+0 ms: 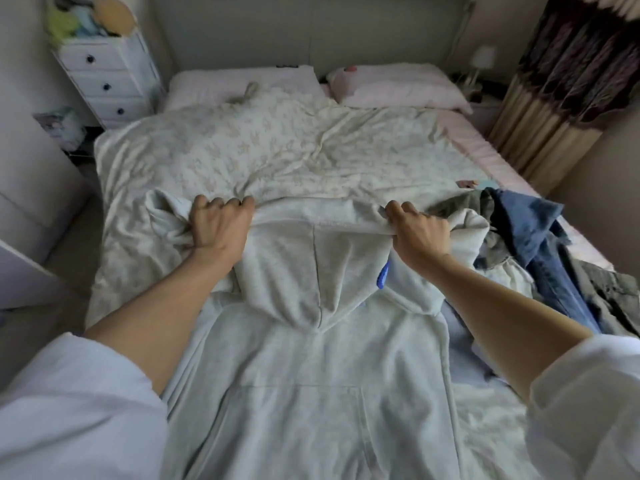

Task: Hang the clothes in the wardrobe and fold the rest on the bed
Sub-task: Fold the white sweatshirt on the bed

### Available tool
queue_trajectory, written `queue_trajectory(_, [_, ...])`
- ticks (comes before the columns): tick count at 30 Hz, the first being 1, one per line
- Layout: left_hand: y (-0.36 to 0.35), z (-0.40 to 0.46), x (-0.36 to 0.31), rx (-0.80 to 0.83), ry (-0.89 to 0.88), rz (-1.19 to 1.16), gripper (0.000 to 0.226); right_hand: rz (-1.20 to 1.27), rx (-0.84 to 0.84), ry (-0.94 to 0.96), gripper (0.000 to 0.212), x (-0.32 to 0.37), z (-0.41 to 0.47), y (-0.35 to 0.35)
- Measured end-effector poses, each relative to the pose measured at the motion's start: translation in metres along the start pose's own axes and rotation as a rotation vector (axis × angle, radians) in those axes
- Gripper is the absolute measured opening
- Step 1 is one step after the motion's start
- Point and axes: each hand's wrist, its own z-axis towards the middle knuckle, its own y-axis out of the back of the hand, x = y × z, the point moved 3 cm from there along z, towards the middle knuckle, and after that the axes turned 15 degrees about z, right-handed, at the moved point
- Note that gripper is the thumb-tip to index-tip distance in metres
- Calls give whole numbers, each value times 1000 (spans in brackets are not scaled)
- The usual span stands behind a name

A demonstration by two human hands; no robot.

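The fingers of the left hand are curled tight, bunching a fold of the pale grey hoodie at its far left shoulder. The fingers of the right hand are curled the same way, pinching the far right shoulder of the hoodie. Both hands sit knuckles up, well apart, with the far edge of the garment stretched between them. Bare forearms run back from the hands to rolled white sleeves at the near corners.

The hoodie lies flat on the bed, front side up. Its hood is folded toward the near side, lying between the two wrists, and a pouch pocket shows near the bottom edge. A small blue tag peeks out just beside the right wrist. The left sleeve of the hoodie is crumpled just left of the left hand.

Under the hoodie is a rumpled floral duvet covering most of the bed. Two pink pillows rest at the far end against the headboard. On the right side of the bed, near the right hand, lies a heap of clothes: blue jeans on top of olive-green fabric.

A white chest of drawers stands at the far left, with soft toys on top. A patterned curtain hangs at the far right.
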Motion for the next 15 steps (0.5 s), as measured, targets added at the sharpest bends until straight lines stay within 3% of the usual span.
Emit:
queue_trajectory(3, [-3, -13, 4, -35, -28, -47, 29, -13, 6, 16, 26, 3, -13, -3])
queue_trajectory(10, [-22, -133, -4, -166, -192, -68, 17, 125, 139, 45, 32, 12, -130, -25])
queue_trajectory(15, [-34, -231, -7, -292, -255, -98, 15, 99, 80, 196, 47, 23, -224, -30])
